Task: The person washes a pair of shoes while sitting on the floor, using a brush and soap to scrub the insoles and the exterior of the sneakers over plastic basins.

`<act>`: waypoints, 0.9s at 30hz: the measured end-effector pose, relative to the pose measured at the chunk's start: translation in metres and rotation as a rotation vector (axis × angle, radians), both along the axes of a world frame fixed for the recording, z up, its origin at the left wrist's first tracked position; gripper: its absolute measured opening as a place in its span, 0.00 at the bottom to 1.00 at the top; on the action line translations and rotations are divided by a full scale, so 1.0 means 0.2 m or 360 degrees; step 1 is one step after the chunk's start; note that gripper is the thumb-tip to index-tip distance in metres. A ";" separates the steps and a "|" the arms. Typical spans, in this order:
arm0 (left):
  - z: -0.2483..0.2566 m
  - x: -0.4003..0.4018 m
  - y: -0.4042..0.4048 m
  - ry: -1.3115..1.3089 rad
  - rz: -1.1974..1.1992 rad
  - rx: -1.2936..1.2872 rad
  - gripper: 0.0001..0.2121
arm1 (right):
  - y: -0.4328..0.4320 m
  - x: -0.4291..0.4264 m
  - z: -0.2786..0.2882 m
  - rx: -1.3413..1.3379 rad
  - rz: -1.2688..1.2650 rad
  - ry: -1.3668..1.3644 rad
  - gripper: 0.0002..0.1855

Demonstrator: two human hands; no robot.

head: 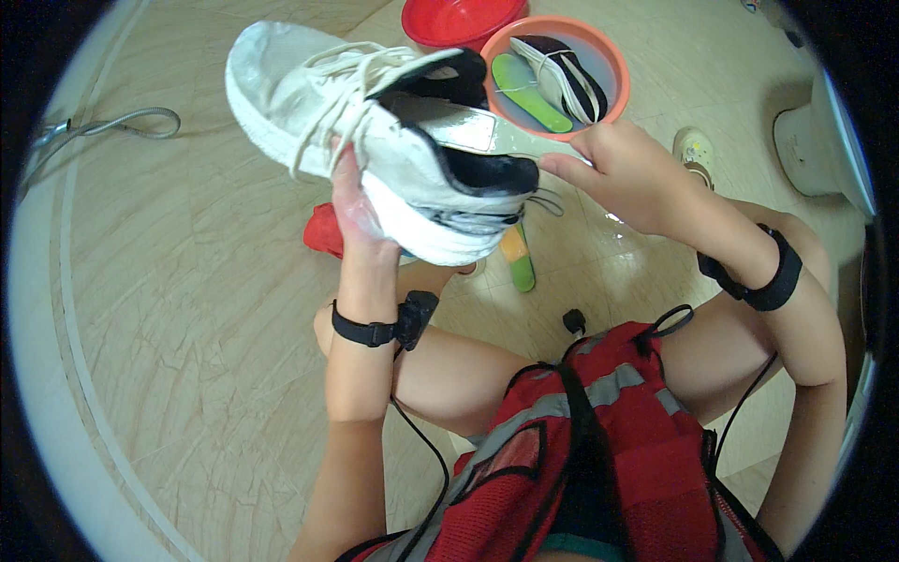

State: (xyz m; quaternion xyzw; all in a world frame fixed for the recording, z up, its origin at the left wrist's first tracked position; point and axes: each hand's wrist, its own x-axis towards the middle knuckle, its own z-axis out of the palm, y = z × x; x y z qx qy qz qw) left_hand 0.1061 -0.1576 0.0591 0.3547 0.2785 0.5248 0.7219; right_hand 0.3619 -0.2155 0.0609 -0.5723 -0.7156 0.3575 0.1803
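Observation:
A white lace-up sneaker [414,175] with a black lining is held up by my left hand [355,200], which grips its side and sole from below. My right hand [618,168] grips the pale handle of a brush [484,133] whose head reaches into the shoe's opening; its bristles are hidden. Behind, an orange basin [621,70] of cloudy water holds a green insole [530,95] and a black-and-white shoe [562,77]. A green and yellow insole [518,260] lies on the floor below the sneaker's heel.
A red basin [463,21] stands beside the orange one. A red object [323,230] lies left of my left wrist. A metal shower hose [133,121] is at the far left, and a white toilet base [808,151] at the right. Black cords hang by both my arms.

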 end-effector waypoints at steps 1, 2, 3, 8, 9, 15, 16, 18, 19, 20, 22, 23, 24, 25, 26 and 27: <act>-0.02 0.03 -0.02 0.0142 0.0199 -0.0192 0.22 | 0.01 0.00 0.00 0.0164 -0.0020 0.0067 0.27; -0.04 0.06 -0.03 0.0396 0.0193 -0.0223 0.26 | 0.02 -0.01 0.00 0.0223 -0.0020 0.0056 0.26; -0.06 0.10 -0.07 0.0477 0.0088 -0.0162 0.27 | 0.04 -0.03 -0.01 0.0283 -0.0055 0.0008 0.26; -0.14 0.23 -0.13 0.0570 -0.0172 -0.0256 0.34 | 0.18 -0.11 -0.05 0.0564 -0.0281 0.0049 0.22; -0.16 0.25 -0.13 0.0586 -0.0194 -0.0281 0.35 | 0.19 -0.11 -0.06 0.0614 -0.0243 0.0056 0.22; -0.25 0.15 -0.17 0.0922 -0.0400 -0.0207 0.33 | 0.16 -0.02 -0.07 0.0746 0.0014 0.0522 0.14; -0.23 0.11 -0.15 0.1089 -0.0447 -0.0171 0.34 | 0.14 0.00 -0.06 0.0767 0.0080 0.0511 0.14; -0.17 0.00 -0.12 0.0929 -0.0488 0.0042 0.39 | 0.11 0.03 -0.05 0.0685 0.0166 0.0501 0.12; -0.12 -0.04 -0.10 0.0901 -0.0482 0.0091 0.42 | 0.09 0.05 -0.05 0.0729 0.0164 0.0549 0.12; -0.09 -0.06 -0.09 0.0668 -0.0345 0.0053 0.48 | 0.08 0.06 -0.04 0.0779 0.0154 0.0594 0.12; -0.03 -0.07 -0.06 0.0557 -0.0307 0.0373 0.49 | 0.07 0.08 -0.04 0.0637 0.0039 0.0498 0.14; 0.00 -0.06 -0.05 0.0585 -0.0274 0.0585 0.48 | 0.06 0.08 -0.03 0.0672 0.0136 0.0432 0.15; 0.01 -0.03 -0.03 0.0575 -0.0200 0.0571 0.47 | 0.06 0.08 -0.03 0.0613 0.0176 0.0346 0.15; 0.01 0.01 -0.02 0.0539 -0.0131 0.0581 0.45 | 0.05 0.07 -0.03 0.0551 0.0179 0.0251 0.15; 0.02 0.03 -0.01 0.0530 -0.0077 0.0577 0.43 | 0.05 0.06 -0.03 0.0538 0.0212 0.0283 0.16; 0.03 0.05 -0.01 0.0471 -0.0038 0.0544 0.42 | 0.05 0.05 -0.03 0.0530 0.0203 0.0311 0.16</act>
